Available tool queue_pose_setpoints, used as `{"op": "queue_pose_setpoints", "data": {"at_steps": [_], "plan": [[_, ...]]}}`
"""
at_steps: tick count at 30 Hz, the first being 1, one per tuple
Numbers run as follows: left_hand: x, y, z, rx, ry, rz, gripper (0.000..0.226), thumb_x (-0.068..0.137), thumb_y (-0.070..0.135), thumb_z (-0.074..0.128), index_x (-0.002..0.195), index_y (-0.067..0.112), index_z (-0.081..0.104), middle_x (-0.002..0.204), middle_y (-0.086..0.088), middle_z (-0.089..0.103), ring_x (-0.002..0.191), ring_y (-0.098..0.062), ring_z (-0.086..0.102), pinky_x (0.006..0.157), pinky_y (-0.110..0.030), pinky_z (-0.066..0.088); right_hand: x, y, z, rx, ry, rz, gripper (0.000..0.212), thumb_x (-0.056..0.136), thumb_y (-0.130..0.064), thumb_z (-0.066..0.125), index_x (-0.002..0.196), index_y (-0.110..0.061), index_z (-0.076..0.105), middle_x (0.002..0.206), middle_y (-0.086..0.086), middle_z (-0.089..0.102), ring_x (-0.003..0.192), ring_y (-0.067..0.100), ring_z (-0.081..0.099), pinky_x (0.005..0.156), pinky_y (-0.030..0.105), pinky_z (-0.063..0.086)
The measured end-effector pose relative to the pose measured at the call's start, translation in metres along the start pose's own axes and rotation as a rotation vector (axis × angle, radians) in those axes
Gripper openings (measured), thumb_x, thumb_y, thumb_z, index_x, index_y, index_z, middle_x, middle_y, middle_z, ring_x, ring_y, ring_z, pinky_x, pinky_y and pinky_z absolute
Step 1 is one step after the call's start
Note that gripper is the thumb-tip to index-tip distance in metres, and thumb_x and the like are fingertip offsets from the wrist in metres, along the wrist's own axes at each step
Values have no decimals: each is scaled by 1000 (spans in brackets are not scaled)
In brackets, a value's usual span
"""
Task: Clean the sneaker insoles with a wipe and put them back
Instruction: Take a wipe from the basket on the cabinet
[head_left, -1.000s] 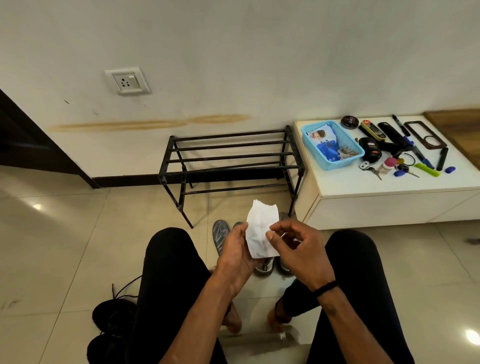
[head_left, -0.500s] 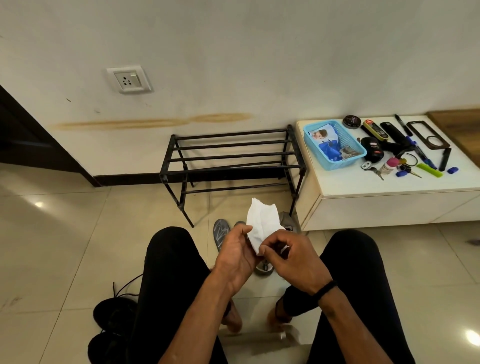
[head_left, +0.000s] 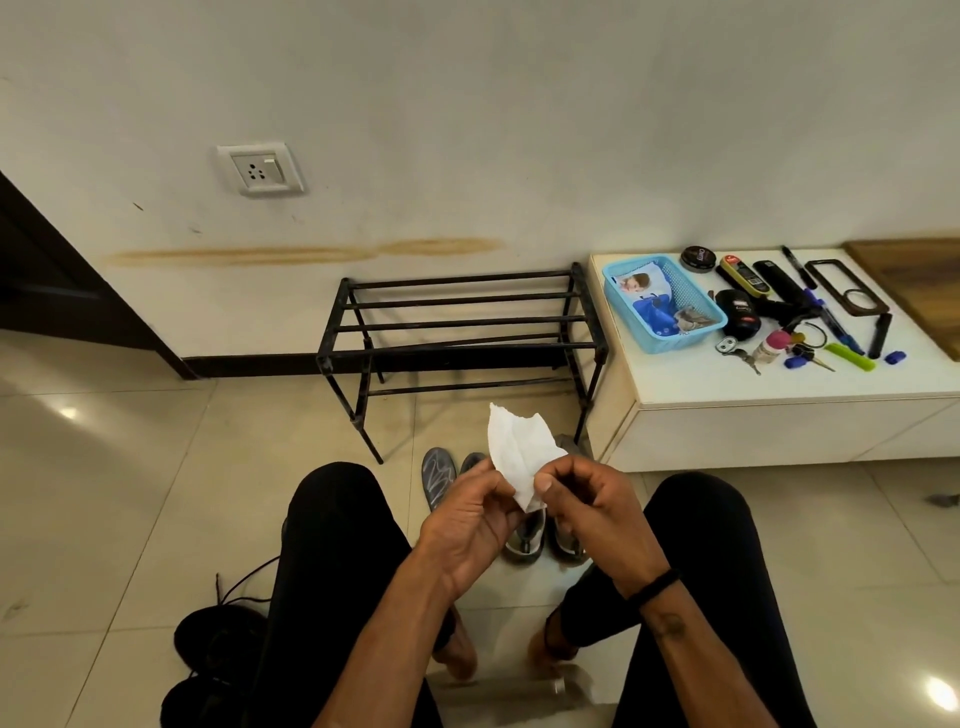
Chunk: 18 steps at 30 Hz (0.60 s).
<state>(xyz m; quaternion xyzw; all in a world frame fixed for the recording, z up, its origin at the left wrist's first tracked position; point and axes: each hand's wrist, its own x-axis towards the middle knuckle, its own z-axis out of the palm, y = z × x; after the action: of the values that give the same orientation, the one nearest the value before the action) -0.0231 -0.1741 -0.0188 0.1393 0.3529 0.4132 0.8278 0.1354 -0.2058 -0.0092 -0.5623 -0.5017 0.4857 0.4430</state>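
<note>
Over on the low white worktop at the right, a blue basket holds a wipe packet with a printed picture, a blue item and some small grey pieces that are too small to name. Beside the basket lie a round black tin, several black cases and pens, a green comb and a bunch of keys. One black metal shoe rack stands against the wall with nothing on its bars. On the floor in front of the rack, between the person's knees, two grey insoles lie side by side, the second largely hidden behind the hands, and two grey sneakers sit just beyond the hands, only partly visible. Two black shoes rest on the tiles at lower left, beside the left leg. One white wipe is held up above the sneakers. The left hand has its fingers curled, pinching the wipe's left edge between thumb and fingers. The right hand is likewise curled, its thumb and forefinger pinching the wipe's lower right edge, so both grips are closed on the same sheet. The wipe's upper part stands free above the fingers, partly unfolded and creased. A black band circles the right wrist.
</note>
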Motion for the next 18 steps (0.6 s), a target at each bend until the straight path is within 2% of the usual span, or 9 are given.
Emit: {"op": "queue_pose_setpoints", "data": {"at_steps": [2,4,7,8,11,14,16,18], "plan": [[-1,2,1,-7,12,6,53,91,-11,39,141,1,54,136,-24,64,126,-38,61,100,-39,58,0,-1,0,-17,6,-26,6,94,-14,68,93,-8,70,74,-5,68,56,5,59,53,19,49],[-3,4,2,3,30,2,46,94,-4,40,136,3,59,133,-24,66,116,-33,65,99,-40,56,-1,2,1,-170,10,-103,2,92,-18,72,91,-16,71,82,-6,71,69,11,67,60,24,56],[-4,4,1,15,83,4,33,100,17,46,106,8,77,121,-22,71,106,-32,67,103,-46,49,-4,5,10,-328,-42,-220,5,89,-20,74,90,-23,71,85,-11,70,77,13,68,66,24,57],[-4,4,1,21,93,-4,33,101,22,48,104,9,78,120,-21,71,107,-33,67,104,-49,48,-5,6,14,-370,-67,-257,6,89,-20,74,90,-24,70,85,-13,68,78,12,67,67,21,55],[-4,4,1,30,116,-53,39,102,30,47,130,10,66,128,-20,70,121,-38,65,114,-54,44,-9,6,25,-477,-164,-353,3,87,-26,73,90,-27,72,86,-16,64,78,11,62,67,16,50],[-2,4,-2,37,152,-84,41,100,29,50,137,12,61,130,-18,70,129,-42,59,117,-58,39,-10,6,27,-490,-227,-358,10,87,-33,72,95,-29,77,89,-17,63,81,9,62,70,15,50],[0,5,-1,6,157,-94,43,99,24,49,137,10,61,130,-19,69,130,-42,58,116,-56,40,-9,5,24,-415,-194,-350,7,87,-30,73,92,-27,77,88,-14,66,78,13,64,67,23,54],[2,5,-1,-47,164,-71,44,98,20,47,139,7,58,130,-21,69,129,-41,59,117,-54,39,-6,5,18,-339,-75,-340,4,87,-27,74,90,-24,76,86,-12,68,76,16,66,65,32,57]]}}
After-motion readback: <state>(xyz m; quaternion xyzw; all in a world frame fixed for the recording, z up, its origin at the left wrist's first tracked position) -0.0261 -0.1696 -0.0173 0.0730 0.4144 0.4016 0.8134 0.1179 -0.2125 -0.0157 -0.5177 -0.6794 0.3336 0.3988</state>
